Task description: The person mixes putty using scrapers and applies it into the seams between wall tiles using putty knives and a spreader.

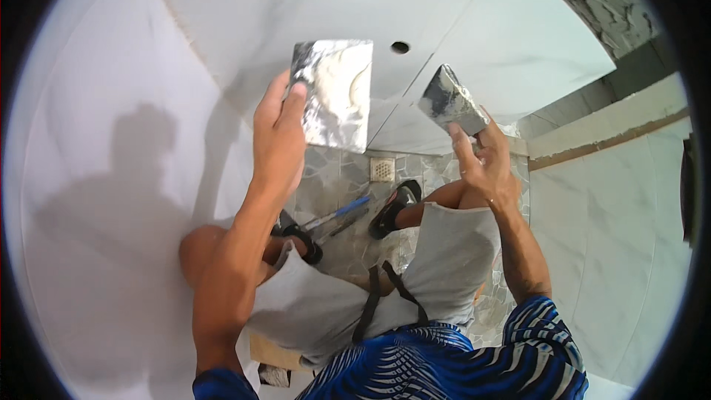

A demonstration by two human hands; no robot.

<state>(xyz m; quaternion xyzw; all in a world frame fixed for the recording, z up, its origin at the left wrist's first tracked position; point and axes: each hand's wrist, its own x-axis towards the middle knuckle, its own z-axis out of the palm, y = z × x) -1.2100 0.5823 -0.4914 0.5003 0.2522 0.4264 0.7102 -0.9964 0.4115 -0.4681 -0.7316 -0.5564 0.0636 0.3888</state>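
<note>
In front of the wall, my left hand (278, 130) grips a flat rectangular plate (348, 115) by its left edge, thumb on top. Pale wet paste is smeared over the plate's shiny, dark-streaked face. My right hand (492, 167) pinches a small dark spreader (444, 96), tilted and coated in parts with the same pale paste. A gap separates the two tools. What my right fingers do behind the spreader is partly hidden.
Marbled wall tiles (459, 30) stand ahead, with a round hole (400, 47) and a joint line. Below are a square floor drain (382, 170) and a blue-handled tool (352, 206) between my feet. A ledge (615, 130) runs along the right.
</note>
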